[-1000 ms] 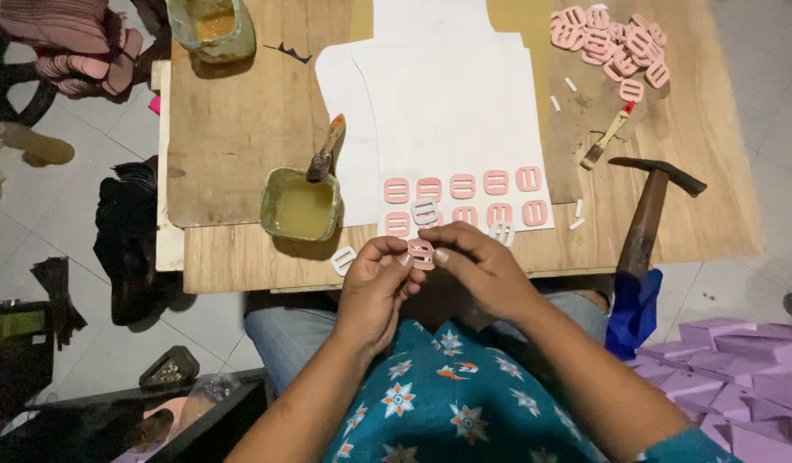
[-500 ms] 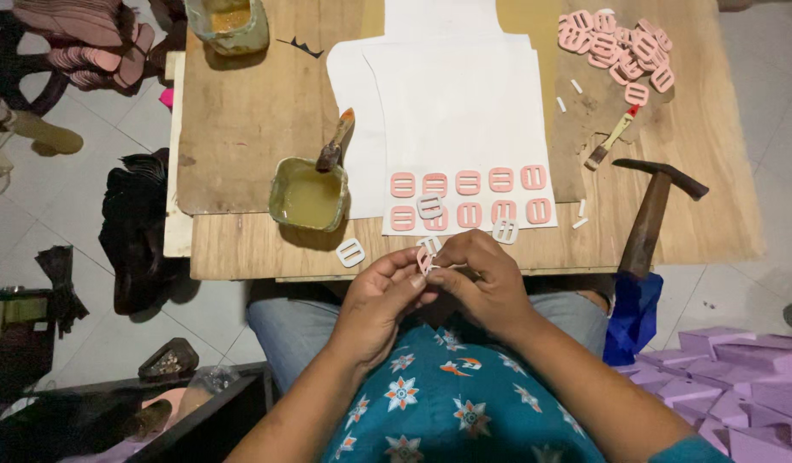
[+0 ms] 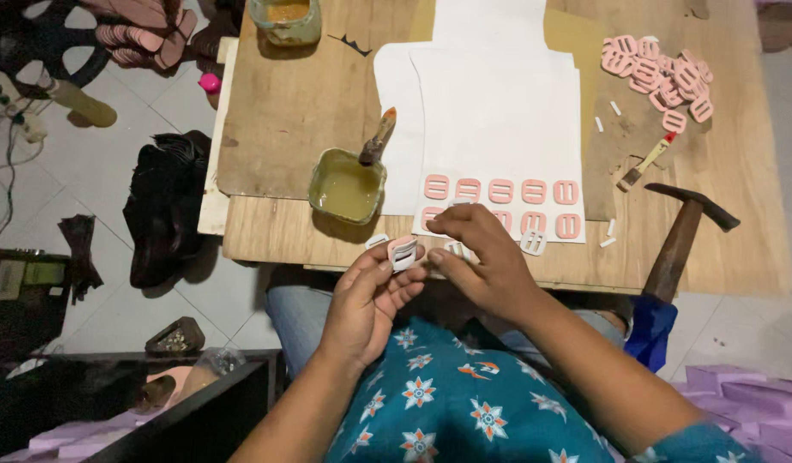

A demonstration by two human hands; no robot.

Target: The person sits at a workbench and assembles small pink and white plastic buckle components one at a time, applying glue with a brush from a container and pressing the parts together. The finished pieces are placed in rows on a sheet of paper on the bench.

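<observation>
My left hand point(image 3: 368, 296) pinches a small pink and white buckle point(image 3: 403, 253) at the near edge of the wooden table point(image 3: 739, 249). My right hand point(image 3: 480, 257) hovers just right of it, fingers curled, its fingertips close to the buckle and over the lower row of pink buckles point(image 3: 567, 225) on the white paper sheet point(image 3: 499, 111). An upper row of pink buckles point(image 3: 501, 189) lies on the same sheet. White buckle pieces point(image 3: 533, 243) lie loose near the table edge.
A green glue tub point(image 3: 346, 186) with a brush point(image 3: 378, 139) stands left of the sheet. A hammer point(image 3: 680, 236) lies at the right edge. A pile of pink buckles point(image 3: 662, 73) sits far right. Second tub point(image 3: 284, 17) at the back; black bag point(image 3: 164, 206) on the floor.
My right hand has let go of the buckle and lifted toward the rows on the paper; the left hand keeps the buckle. The view has shifted slightly.
</observation>
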